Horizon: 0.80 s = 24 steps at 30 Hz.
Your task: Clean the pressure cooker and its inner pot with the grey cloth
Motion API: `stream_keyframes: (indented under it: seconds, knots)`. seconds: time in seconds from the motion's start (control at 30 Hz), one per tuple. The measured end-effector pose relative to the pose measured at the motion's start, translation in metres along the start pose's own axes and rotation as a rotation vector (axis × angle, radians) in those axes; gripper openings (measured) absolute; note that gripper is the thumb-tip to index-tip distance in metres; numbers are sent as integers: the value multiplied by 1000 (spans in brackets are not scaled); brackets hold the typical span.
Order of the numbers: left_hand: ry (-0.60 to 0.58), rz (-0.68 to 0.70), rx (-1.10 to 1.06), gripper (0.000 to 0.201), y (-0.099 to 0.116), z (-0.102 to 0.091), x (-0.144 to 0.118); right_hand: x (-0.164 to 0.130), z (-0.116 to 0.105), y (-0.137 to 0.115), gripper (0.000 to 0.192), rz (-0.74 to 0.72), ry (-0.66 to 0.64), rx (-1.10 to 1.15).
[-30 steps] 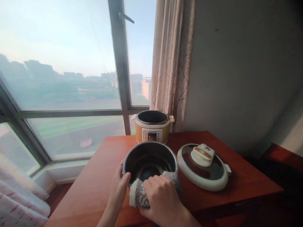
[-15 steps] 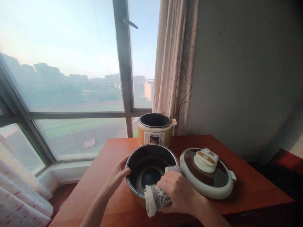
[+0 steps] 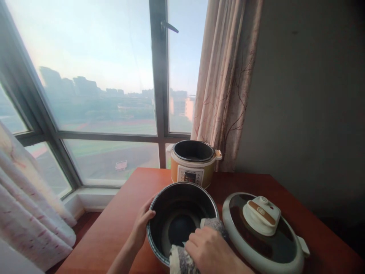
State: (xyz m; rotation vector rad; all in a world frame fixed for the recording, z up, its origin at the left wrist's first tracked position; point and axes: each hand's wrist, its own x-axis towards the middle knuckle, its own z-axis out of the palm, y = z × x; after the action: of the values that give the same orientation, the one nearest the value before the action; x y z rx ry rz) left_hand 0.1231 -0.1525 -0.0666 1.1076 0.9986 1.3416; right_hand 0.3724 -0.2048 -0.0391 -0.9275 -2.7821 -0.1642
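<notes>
A dark-coated inner pot (image 3: pixel 168 205) sits tilted toward me near the front of the table. My left hand (image 3: pixel 140 225) grips its left rim, thumb over the edge and the other fingers out of sight behind the wall. At the near right rim, my right hand (image 3: pixel 209 249) is closed around a grey-and-white patterned cloth (image 3: pixel 214 225), which drapes over the edge; its lower end falls partly below the picture. Right of the pot lies a round lid (image 3: pixel 285 245) with a cream handle. Behind the pot stands the electric pressure cooker (image 3: pixel 207 176), uncovered.
The reddish-brown wooden table (image 3: pixel 98 236) carries all of these. Beyond it is a window (image 3: pixel 111 106) with a grey frame. A patterned curtain (image 3: pixel 225 95) hangs behind the cooker, and a pale curtain (image 3: pixel 31 217) reaches down at the left. A dark wall stands on the right.
The view has shifted, so the cooker and lid appear farther right and lower. My left hand keeps its grip on the pot's rim. My right hand stays on the cloth at the near right rim.
</notes>
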Motion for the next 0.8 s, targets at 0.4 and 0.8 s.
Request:
stream_keyframes:
  seconds: [0.4, 0.8]
  knots:
    - [128, -26, 115, 51, 11, 2, -6, -2, 23, -5, 27, -50, 550, -94]
    - [268, 127, 267, 68, -15, 9, -59, 33, 34, -69, 21, 329, 603, -80]
